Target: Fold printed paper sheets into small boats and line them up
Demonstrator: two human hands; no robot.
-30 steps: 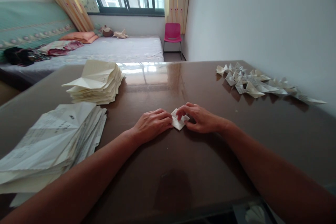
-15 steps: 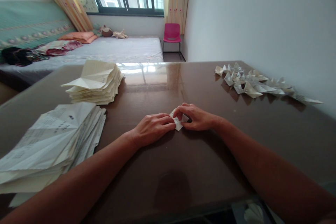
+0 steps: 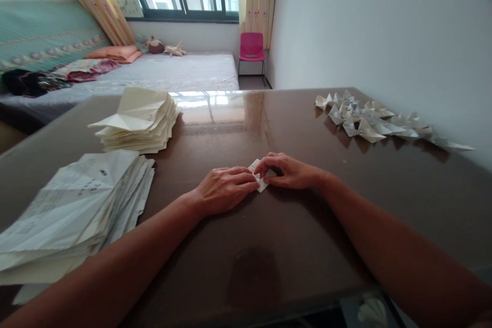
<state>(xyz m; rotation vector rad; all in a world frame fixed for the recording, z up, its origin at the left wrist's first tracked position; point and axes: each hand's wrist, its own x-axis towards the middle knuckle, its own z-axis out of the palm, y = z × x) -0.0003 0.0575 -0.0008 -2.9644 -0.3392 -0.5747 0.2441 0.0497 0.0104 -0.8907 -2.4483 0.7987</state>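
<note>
A small folded paper (image 3: pixel 263 185) lies on the dark brown table between my two hands. My left hand (image 3: pixel 226 189) reaches in from the left, palm down, its fingers close together and holding the paper's left edge against the tabletop. From the right, my right hand (image 3: pixel 291 171) pinches the paper with curled fingers and thumb. Both sets of fingertips cover much of the paper, so its exact folds are hidden.
Two stacks of creased paper sheets stand on the left, a whiter printed one (image 3: pixel 80 195) nearer and a cream one (image 3: pixel 138 118) farther. Several folded paper shapes (image 3: pixel 369 123) sit at the right by the wall. Beyond the table (image 3: pixel 215 133) are a bed (image 3: pixel 172 72) and pink chair (image 3: pixel 251 47).
My left fingertips have slid slightly right over the paper. My right hand has shifted only a little and still pinches it. The stacks and folded shapes stay put.
</note>
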